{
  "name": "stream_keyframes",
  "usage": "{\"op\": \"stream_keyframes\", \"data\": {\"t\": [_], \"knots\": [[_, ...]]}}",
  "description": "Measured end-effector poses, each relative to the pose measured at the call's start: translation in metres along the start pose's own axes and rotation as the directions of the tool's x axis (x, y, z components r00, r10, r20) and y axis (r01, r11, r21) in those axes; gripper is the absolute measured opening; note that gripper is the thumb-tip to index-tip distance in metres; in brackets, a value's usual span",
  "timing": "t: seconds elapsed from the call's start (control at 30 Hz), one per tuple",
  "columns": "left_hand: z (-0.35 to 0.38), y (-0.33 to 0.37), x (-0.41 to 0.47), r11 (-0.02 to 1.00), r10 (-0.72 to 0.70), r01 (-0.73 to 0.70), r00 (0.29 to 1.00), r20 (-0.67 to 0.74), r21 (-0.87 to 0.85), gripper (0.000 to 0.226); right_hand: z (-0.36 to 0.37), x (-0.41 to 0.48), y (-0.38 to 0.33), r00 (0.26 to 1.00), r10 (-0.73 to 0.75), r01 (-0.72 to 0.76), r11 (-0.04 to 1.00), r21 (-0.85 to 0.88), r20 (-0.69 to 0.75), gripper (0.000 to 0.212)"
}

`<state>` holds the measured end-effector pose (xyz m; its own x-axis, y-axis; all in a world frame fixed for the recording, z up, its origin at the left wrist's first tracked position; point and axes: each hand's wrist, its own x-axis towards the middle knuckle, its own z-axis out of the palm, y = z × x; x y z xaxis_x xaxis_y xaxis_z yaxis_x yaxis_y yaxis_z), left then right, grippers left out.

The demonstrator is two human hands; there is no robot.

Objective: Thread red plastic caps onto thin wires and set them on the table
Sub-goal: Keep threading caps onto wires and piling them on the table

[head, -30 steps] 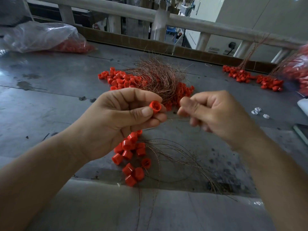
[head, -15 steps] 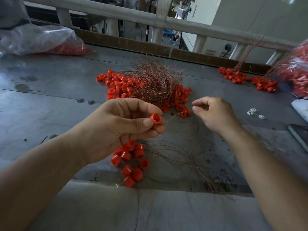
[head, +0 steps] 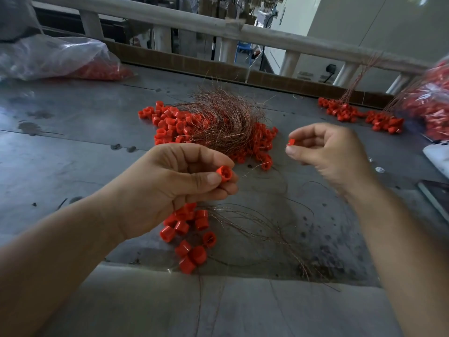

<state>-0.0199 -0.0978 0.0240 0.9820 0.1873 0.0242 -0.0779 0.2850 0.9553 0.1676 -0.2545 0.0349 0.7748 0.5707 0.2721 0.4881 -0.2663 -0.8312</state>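
Observation:
My left hand pinches a red plastic cap between thumb and fingers, its open end facing me, with a thin wire tip sticking out to its right. Held above the table further right, my right hand pinches a second small red cap at its fingertips. Beyond both hands lies a tangle of thin copper wires on a heap of loose red caps. Below my left hand sit several caps threaded on wires, their wires trailing right.
The grey table has a clear plastic bag of caps at far left, another bag at far right, and wired caps at the back right. A railing runs behind. A dark flat object lies at right.
My right hand moved away from my left hand, out to the right, and now pinches a small red cap. My left hand kept hold of its cap.

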Motion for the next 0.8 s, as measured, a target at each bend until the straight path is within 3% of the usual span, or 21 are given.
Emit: {"op": "stream_keyframes", "data": {"t": [0.1, 0.3, 0.5, 0.8], "knots": [[0.001, 0.0, -0.001, 1.0, 0.0, 0.0, 1.0, -0.011, 0.014, 0.02, 0.004, -0.014, -0.024, 0.993, -0.059, 0.03, 0.963, 0.267, 0.101, 0.017], [0.005, 0.001, -0.001, 0.999, 0.014, -0.012, 0.998, -0.054, 0.039, 0.023, 0.024, -0.035, -0.042, 0.951, -0.119, -0.014, 0.906, 0.424, 0.285, 0.019], [0.006, 0.002, 0.0, 0.998, 0.042, -0.036, 0.992, -0.122, 0.055, 0.025, 0.033, -0.041, -0.045, 0.937, -0.182, 0.017, 0.876, 0.482, 0.298, 0.026], [0.007, 0.002, 0.001, 0.996, 0.078, -0.069, 0.984, -0.161, 0.063, 0.026, 0.038, -0.044, -0.044, 0.923, -0.261, 0.124, 0.898, 0.422, 0.284, 0.022]]}}
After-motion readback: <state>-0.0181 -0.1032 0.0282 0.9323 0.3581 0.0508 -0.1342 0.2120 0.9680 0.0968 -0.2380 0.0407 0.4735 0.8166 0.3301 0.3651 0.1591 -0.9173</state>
